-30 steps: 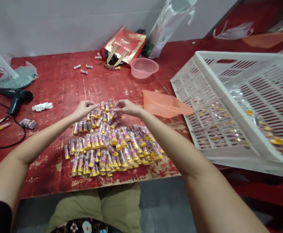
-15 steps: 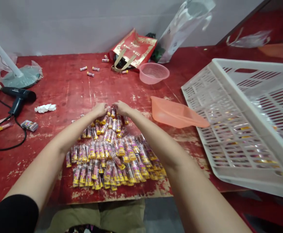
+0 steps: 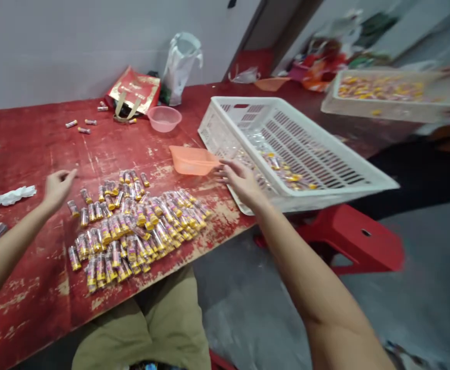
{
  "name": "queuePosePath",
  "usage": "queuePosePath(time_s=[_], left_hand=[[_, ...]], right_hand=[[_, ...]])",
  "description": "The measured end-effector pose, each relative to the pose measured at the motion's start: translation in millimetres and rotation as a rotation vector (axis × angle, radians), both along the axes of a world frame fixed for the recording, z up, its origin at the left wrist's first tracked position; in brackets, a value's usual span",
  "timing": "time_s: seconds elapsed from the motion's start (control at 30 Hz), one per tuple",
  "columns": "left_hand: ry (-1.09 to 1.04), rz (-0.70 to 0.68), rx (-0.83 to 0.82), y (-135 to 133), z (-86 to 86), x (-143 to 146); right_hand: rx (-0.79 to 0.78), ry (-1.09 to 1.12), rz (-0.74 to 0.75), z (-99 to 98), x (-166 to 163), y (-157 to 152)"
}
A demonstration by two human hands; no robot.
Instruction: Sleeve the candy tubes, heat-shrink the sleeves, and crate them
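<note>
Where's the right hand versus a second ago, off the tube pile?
Yes. Right hand left the far edge of the tube pile and went right, past the orange scoop, to the white crate.

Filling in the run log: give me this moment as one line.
left hand: open, left of tubes | right hand: open, between orange scoop and white crate | tubes: rows on red table

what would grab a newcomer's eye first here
The rows of small yellow-capped tubes spread on the red table, front and centre. Right of them, a big white slatted crate juts past the table edge, with the open right hand at its near corner.
</note>
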State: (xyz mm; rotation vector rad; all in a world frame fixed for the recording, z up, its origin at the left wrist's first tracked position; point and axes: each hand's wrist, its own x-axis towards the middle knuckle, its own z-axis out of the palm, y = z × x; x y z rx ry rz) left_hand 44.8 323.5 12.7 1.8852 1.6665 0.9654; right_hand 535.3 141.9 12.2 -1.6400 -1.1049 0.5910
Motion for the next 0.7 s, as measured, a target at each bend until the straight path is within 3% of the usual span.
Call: queuePosePath(time_s=[0.13, 0.27, 0.37, 0.5, 0.6, 0.7], left_hand=[[-0.099, 0.082, -0.054, -39, 29.5, -31], [-0.327, -0.059, -0.195, -65, 47.5, -11], [-0.402, -0.188, -0.237, -77, 60.2, 34], [-0.461, -0.408, -0.314, -97, 77.7, 115], [-0.5, -0.541, -0.36, -121, 87.6, 181], [-0.462, -0.628, -0.285, -151, 92.2, 240]], right_hand=[[0.107, 0.276, -0.379, 23.8, 40, -118], [0.164, 0.354, -0.642, 40.2, 62, -207], [0.197, 0.397, -0.793, 44.1, 72, -258], [0.214, 0.438, -0.892, 40.7, 76, -312], [0.211, 0.471, -0.936, 39.9, 82, -344], [0.222, 0.489, -0.987, 44.2, 101, -367]])
